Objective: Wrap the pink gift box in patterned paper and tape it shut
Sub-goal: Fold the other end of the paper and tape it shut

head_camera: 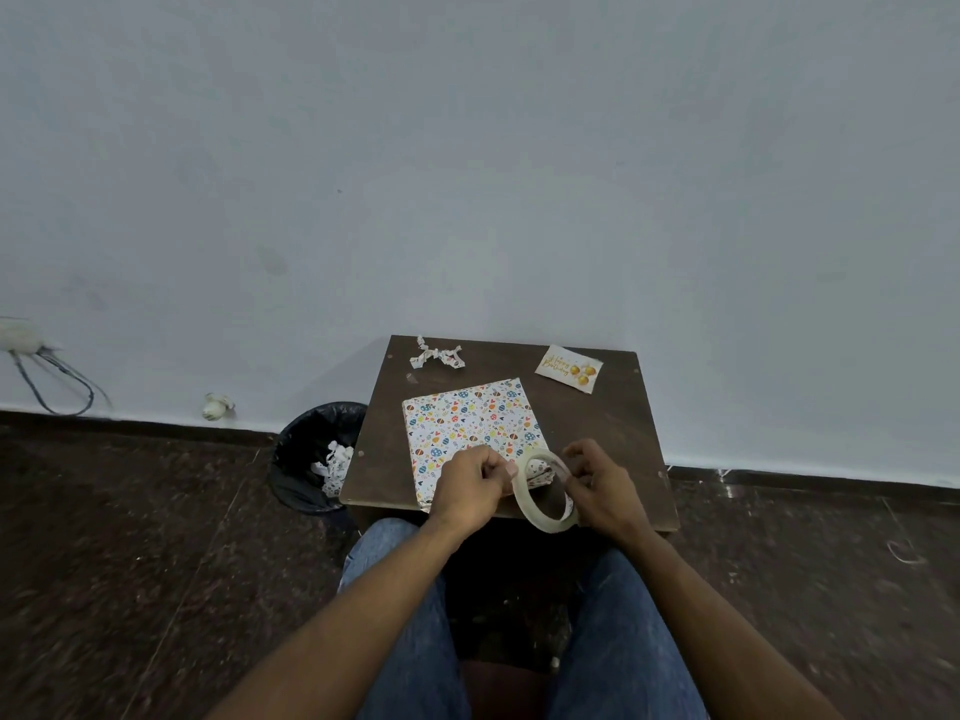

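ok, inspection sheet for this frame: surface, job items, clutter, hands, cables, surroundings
Surface: small dark wooden table, against the wall.
Job's things: wrapped box in patterned paper, flat on the table; tape roll held over its near corner.
Clutter: paper scrap at the far edge; birthday card far right.
Hands: left hand and right hand both grip the tape roll.
Cables: loose wires hanging from a wall socket, far left.
Surroundings: bin with paper scraps, left of the table.

A birthday card [569,368] and a twisted paper scrap [436,354] lie on the small brown table [613,423]. A black bin [306,449] stands beside it
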`<state>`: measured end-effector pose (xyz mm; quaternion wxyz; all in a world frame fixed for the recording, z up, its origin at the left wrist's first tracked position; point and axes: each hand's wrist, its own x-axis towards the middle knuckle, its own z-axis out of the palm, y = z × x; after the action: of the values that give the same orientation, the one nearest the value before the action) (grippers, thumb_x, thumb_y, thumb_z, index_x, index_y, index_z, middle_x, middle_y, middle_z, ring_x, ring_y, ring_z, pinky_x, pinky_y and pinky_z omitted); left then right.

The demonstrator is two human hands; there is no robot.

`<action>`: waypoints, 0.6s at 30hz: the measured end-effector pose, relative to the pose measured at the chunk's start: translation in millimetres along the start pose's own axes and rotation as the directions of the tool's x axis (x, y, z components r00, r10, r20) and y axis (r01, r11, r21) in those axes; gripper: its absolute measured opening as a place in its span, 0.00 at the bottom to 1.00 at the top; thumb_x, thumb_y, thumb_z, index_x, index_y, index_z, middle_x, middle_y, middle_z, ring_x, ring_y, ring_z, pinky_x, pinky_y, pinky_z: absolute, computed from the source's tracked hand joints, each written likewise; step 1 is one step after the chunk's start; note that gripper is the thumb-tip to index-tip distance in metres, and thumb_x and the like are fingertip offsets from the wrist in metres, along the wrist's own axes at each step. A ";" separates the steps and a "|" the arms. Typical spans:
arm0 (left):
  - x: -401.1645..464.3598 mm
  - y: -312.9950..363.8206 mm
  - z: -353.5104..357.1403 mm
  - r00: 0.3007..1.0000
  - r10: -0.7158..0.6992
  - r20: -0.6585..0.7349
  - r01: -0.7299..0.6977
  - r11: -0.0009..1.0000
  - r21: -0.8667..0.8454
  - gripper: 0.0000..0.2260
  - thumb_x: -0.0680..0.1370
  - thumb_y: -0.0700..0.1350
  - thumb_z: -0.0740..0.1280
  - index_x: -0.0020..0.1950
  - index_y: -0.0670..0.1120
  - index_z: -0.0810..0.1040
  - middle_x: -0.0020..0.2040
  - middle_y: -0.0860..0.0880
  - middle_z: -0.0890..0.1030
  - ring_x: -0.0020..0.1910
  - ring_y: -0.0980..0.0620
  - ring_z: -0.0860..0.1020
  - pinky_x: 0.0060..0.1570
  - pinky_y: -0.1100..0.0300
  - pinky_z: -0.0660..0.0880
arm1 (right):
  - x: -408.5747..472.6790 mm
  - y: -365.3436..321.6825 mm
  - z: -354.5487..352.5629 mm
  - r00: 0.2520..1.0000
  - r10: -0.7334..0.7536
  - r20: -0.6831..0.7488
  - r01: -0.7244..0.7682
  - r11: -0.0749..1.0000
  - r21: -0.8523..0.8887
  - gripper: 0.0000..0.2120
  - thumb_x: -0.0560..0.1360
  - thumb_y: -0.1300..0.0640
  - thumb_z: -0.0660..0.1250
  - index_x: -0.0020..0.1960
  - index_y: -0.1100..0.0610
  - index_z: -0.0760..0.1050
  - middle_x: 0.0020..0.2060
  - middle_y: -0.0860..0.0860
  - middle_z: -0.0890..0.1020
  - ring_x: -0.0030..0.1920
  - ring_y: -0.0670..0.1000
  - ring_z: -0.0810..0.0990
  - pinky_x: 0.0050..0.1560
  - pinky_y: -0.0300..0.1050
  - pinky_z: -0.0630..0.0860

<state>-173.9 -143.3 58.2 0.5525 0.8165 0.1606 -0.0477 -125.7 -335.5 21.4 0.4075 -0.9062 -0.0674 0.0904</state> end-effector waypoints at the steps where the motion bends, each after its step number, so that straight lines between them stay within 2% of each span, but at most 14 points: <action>1: 0.7 2.0 -0.2 1.000 0.022 -0.004 -0.022 1.000 0.007 0.08 0.77 0.45 0.70 0.38 0.49 0.78 0.37 0.49 0.83 0.40 0.49 0.83 0.47 0.45 0.80 | -2.0 -2.3 1.4 1.000 0.015 0.006 -0.015 1.000 0.004 0.08 0.77 0.56 0.68 0.54 0.48 0.71 0.43 0.42 0.79 0.43 0.47 0.81 0.47 0.55 0.80; 3: 2.2 4.2 0.0 1.000 0.028 -0.012 -0.028 1.000 -0.006 0.08 0.78 0.45 0.69 0.39 0.49 0.77 0.38 0.48 0.83 0.42 0.46 0.83 0.46 0.43 0.81 | -6.0 -5.9 5.4 1.000 0.002 -0.009 -0.002 1.000 0.015 0.06 0.78 0.54 0.66 0.49 0.48 0.69 0.44 0.44 0.79 0.44 0.49 0.80 0.46 0.56 0.80; 5: 1.9 7.2 0.9 0.999 0.026 -0.023 -0.026 0.999 -0.030 0.08 0.79 0.44 0.68 0.40 0.48 0.76 0.40 0.47 0.82 0.43 0.44 0.83 0.47 0.44 0.81 | -13.3 -9.4 10.0 0.996 -0.076 -0.046 0.077 0.997 0.021 0.06 0.79 0.48 0.66 0.47 0.48 0.72 0.49 0.45 0.78 0.49 0.49 0.79 0.48 0.52 0.78; 8: 2.5 8.4 1.1 0.995 0.086 -0.042 -0.086 0.996 -0.008 0.08 0.79 0.42 0.68 0.40 0.49 0.76 0.40 0.46 0.82 0.42 0.46 0.82 0.48 0.48 0.79 | -26.6 -11.6 21.2 0.978 -0.182 -0.099 0.184 0.983 0.014 0.21 0.77 0.34 0.59 0.54 0.49 0.79 0.66 0.46 0.71 0.65 0.45 0.70 0.61 0.45 0.70; 10: 2.1 7.5 0.3 0.994 0.107 -0.040 -0.107 0.994 -0.008 0.09 0.80 0.42 0.67 0.40 0.50 0.76 0.39 0.46 0.83 0.42 0.47 0.81 0.46 0.52 0.78 | -33.0 -13.3 28.2 0.956 -0.267 -0.122 0.267 0.964 -0.014 0.27 0.77 0.31 0.55 0.58 0.49 0.80 0.69 0.49 0.70 0.70 0.45 0.66 0.65 0.45 0.66; 12: 2.3 5.8 0.4 0.996 0.091 -0.023 -0.092 0.994 -0.055 0.08 0.80 0.41 0.66 0.41 0.49 0.77 0.40 0.46 0.83 0.41 0.47 0.81 0.44 0.54 0.79 | -35.2 -15.0 33.7 0.921 -0.360 -0.151 0.358 0.933 -0.040 0.28 0.78 0.33 0.56 0.56 0.54 0.81 0.63 0.50 0.77 0.67 0.44 0.69 0.64 0.43 0.67; 14: 0.7 5.8 0.2 0.996 0.084 0.006 -0.083 0.992 -0.097 0.08 0.80 0.40 0.66 0.42 0.47 0.77 0.39 0.46 0.83 0.39 0.50 0.81 0.41 0.56 0.79 | -38.0 -19.0 35.8 0.914 -0.370 -0.170 0.374 0.927 -0.006 0.23 0.79 0.38 0.59 0.50 0.56 0.80 0.48 0.47 0.81 0.53 0.42 0.74 0.53 0.42 0.71; 16: 0.6 5.8 -2.3 0.993 0.115 0.028 -0.113 0.991 -0.066 0.08 0.80 0.40 0.66 0.41 0.48 0.77 0.36 0.50 0.83 0.36 0.55 0.81 0.42 0.58 0.77 | -42.3 -20.7 37.2 0.930 -0.328 -0.164 0.337 0.941 0.032 0.19 0.79 0.39 0.59 0.41 0.53 0.73 0.35 0.43 0.75 0.38 0.43 0.72 0.39 0.43 0.68; 18: 2.7 7.5 -5.4 0.983 0.178 0.039 -0.180 0.982 0.056 0.09 0.79 0.43 0.67 0.40 0.51 0.76 0.33 0.54 0.81 0.35 0.56 0.80 0.41 0.55 0.76 | -45.4 -18.8 37.6 0.935 -0.314 -0.162 0.319 0.948 0.004 0.19 0.78 0.38 0.60 0.38 0.51 0.67 0.31 0.43 0.71 0.35 0.42 0.70 0.33 0.39 0.65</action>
<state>-169.6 -140.3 66.3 0.5328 0.8427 0.0754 -0.0165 -179.1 -304.7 15.9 0.4343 -0.8817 -0.1783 -0.0480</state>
